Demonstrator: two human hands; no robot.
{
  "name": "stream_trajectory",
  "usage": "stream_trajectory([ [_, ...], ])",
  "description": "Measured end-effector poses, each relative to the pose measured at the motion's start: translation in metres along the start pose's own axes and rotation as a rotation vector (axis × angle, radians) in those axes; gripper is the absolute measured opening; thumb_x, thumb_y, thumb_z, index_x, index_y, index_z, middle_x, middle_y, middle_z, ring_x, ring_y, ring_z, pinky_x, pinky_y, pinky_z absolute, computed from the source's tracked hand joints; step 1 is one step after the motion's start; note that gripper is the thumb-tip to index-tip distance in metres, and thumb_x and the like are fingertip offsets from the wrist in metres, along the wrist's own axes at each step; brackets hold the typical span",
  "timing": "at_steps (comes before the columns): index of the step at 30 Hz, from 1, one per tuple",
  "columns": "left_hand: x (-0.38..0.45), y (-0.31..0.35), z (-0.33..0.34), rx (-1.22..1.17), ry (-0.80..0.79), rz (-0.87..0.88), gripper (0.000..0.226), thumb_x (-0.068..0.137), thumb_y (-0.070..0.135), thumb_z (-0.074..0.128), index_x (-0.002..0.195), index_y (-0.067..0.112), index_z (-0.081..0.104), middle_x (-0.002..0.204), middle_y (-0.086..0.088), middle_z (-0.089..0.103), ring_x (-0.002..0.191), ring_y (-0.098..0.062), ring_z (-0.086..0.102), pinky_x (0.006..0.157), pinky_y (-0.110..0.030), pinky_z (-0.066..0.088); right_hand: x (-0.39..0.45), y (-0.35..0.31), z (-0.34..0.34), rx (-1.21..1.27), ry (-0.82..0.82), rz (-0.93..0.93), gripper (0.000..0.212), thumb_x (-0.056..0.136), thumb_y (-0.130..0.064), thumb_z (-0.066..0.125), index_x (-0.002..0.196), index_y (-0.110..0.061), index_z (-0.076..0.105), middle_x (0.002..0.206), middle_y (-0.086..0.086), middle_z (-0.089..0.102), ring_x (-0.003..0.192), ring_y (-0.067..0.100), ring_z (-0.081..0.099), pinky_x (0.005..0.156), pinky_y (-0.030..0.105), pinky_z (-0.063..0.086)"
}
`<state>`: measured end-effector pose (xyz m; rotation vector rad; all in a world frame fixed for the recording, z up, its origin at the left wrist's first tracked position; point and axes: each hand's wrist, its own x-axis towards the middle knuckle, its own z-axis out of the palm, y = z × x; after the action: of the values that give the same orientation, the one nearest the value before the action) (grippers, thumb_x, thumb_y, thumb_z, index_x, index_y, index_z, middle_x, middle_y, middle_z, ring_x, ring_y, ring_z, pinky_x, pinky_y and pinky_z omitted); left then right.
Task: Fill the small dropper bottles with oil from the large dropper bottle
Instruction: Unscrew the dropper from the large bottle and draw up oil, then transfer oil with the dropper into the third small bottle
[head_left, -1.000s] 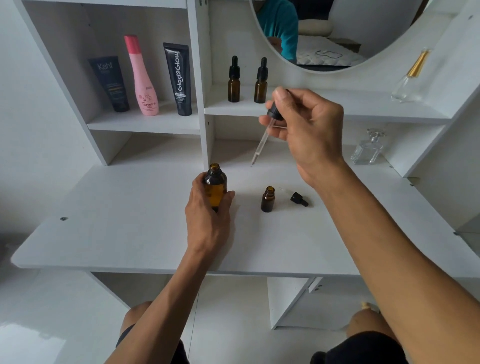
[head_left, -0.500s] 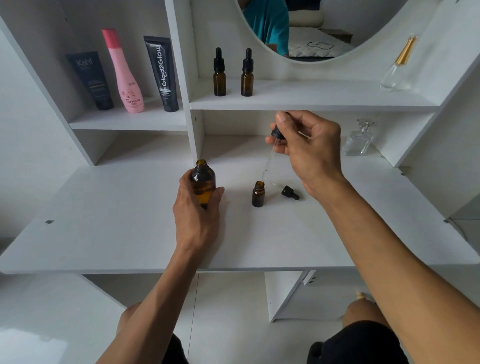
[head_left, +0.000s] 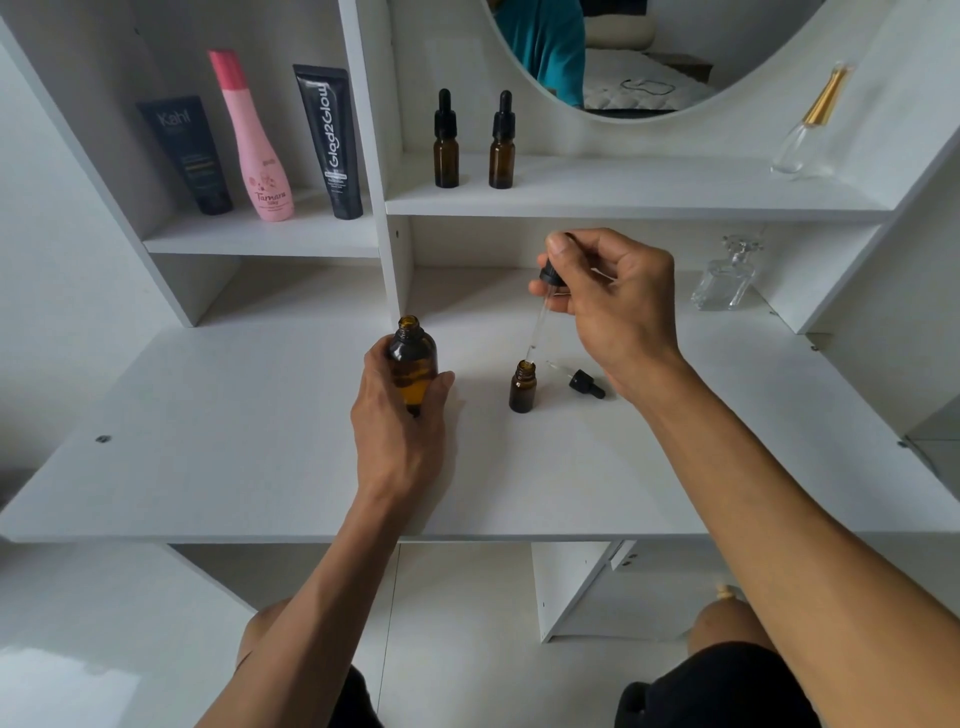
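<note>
My left hand (head_left: 400, 415) grips the large amber dropper bottle (head_left: 413, 364), which stands uncapped on the white desk (head_left: 260, 467). My right hand (head_left: 613, 306) pinches the black bulb of the large dropper (head_left: 543, 306). Its glass tube points down, with the tip right at the mouth of an open small amber bottle (head_left: 522, 387). That bottle's own small dropper cap (head_left: 584, 382) lies on the desk just to its right. Two capped small dropper bottles (head_left: 447, 143) (head_left: 502, 143) stand on the middle shelf.
On the left shelf stand a dark tube (head_left: 187, 156), a pink bottle (head_left: 257, 145) and a black tube (head_left: 330, 140). A clear glass perfume bottle (head_left: 727, 283) sits at the desk's back right, another with a gold cap (head_left: 813, 130) on the upper shelf. A round mirror (head_left: 623, 62) hangs above.
My right hand has carried the large dropper down and to the right, from above the desk to the small open bottle's mouth. My left hand stays on the large bottle.
</note>
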<state>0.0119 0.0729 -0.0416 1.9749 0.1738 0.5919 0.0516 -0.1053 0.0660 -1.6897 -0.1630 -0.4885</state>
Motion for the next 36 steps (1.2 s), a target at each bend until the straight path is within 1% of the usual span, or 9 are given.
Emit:
stream_trajectory([
  [4, -0.0009, 0.0013, 0.0006, -0.018, -0.004, -0.024, 0.051, 0.094, 0.030, 0.070, 0.139, 0.024, 0.046, 0.115, 0.001, 0.065, 0.093, -0.018, 0.062, 0.070, -0.006, 0.041, -0.0010, 0.0016, 0.0007, -0.019, 0.002, 0.005, 0.014, 0.097, -0.020, 0.066, 0.091, -0.012, 0.074, 0.085, 0.005, 0.074, 0.072, 0.016, 0.076, 0.071, 0.036, 0.064],
  [9, -0.0015, 0.0025, 0.0002, -0.021, -0.004, -0.027, 0.051, 0.094, 0.030, 0.070, 0.139, 0.025, 0.045, 0.113, 0.004, 0.063, 0.092, -0.018, 0.062, 0.072, -0.008, 0.040, -0.0016, 0.0019, 0.0011, -0.026, -0.001, 0.005, 0.015, 0.097, -0.019, 0.065, 0.092, -0.009, 0.075, 0.085, 0.007, 0.074, 0.072, 0.016, 0.076, 0.071, 0.036, 0.064],
  [12, -0.0010, 0.0017, 0.0005, -0.021, -0.003, -0.025, 0.051, 0.094, 0.030, 0.070, 0.139, 0.025, 0.046, 0.114, 0.004, 0.063, 0.093, -0.018, 0.062, 0.073, -0.016, 0.042, -0.0013, 0.0024, 0.0013, -0.036, -0.004, -0.001, 0.017, 0.097, -0.019, 0.065, 0.091, -0.007, 0.075, 0.085, 0.007, 0.074, 0.072, 0.016, 0.076, 0.072, 0.038, 0.064],
  [16, -0.0012, 0.0011, 0.0010, -0.020, -0.004, -0.021, 0.051, 0.094, 0.030, 0.070, 0.139, 0.025, 0.046, 0.114, 0.002, 0.064, 0.093, -0.019, 0.063, 0.073, -0.014, 0.042, -0.0015, 0.0038, 0.0022, -0.055, -0.014, -0.011, 0.019, 0.098, -0.020, 0.064, 0.092, -0.006, 0.075, 0.085, 0.004, 0.075, 0.072, 0.015, 0.076, 0.069, 0.034, 0.064],
  [19, -0.0013, 0.0023, 0.0006, -0.024, -0.001, -0.022, 0.051, 0.094, 0.029, 0.070, 0.139, 0.025, 0.046, 0.115, 0.002, 0.063, 0.094, -0.018, 0.060, 0.077, -0.022, 0.042, -0.0017, 0.0042, 0.0024, -0.070, -0.021, -0.020, 0.020, 0.098, -0.020, 0.064, 0.093, -0.004, 0.075, 0.087, 0.004, 0.075, 0.072, 0.014, 0.076, 0.068, 0.029, 0.062],
  [22, -0.0014, 0.0023, 0.0005, -0.024, -0.002, -0.020, 0.050, 0.094, 0.029, 0.070, 0.138, 0.024, 0.046, 0.115, 0.002, 0.063, 0.094, -0.017, 0.060, 0.079, -0.024, 0.042, -0.0016, 0.0036, 0.0022, -0.085, -0.029, -0.032, 0.020, 0.098, -0.020, 0.063, 0.094, -0.005, 0.075, 0.088, 0.004, 0.075, 0.073, 0.014, 0.076, 0.069, 0.030, 0.063],
  [25, -0.0013, 0.0019, 0.0004, -0.028, -0.003, -0.014, 0.050, 0.094, 0.029, 0.070, 0.138, 0.025, 0.046, 0.114, 0.003, 0.063, 0.094, -0.018, 0.061, 0.081, -0.028, 0.046, -0.0013, 0.0032, 0.0026, -0.092, -0.037, -0.040, 0.020, 0.099, -0.020, 0.062, 0.096, -0.006, 0.075, 0.089, 0.004, 0.076, 0.073, 0.014, 0.076, 0.071, 0.032, 0.063],
  [31, -0.0023, 0.0035, 0.0006, -0.022, -0.003, -0.031, 0.051, 0.095, 0.030, 0.070, 0.140, 0.025, 0.046, 0.118, 0.003, 0.063, 0.096, -0.015, 0.059, 0.077, -0.018, 0.042, -0.0013, 0.0021, 0.0032, -0.095, -0.040, -0.041, 0.020, 0.099, -0.019, 0.062, 0.097, -0.004, 0.075, 0.090, 0.004, 0.076, 0.073, 0.013, 0.076, 0.069, 0.028, 0.062],
  [36, -0.0029, 0.0048, 0.0002, -0.032, -0.005, -0.038, 0.053, 0.095, 0.030, 0.070, 0.141, 0.024, 0.045, 0.120, 0.001, 0.063, 0.099, -0.017, 0.059, 0.082, -0.023, 0.043, -0.0011, 0.0008, 0.0035, -0.095, -0.039, -0.041, 0.020, 0.098, -0.020, 0.063, 0.096, -0.004, 0.075, 0.089, 0.004, 0.076, 0.073, 0.013, 0.076, 0.069, 0.027, 0.062],
])
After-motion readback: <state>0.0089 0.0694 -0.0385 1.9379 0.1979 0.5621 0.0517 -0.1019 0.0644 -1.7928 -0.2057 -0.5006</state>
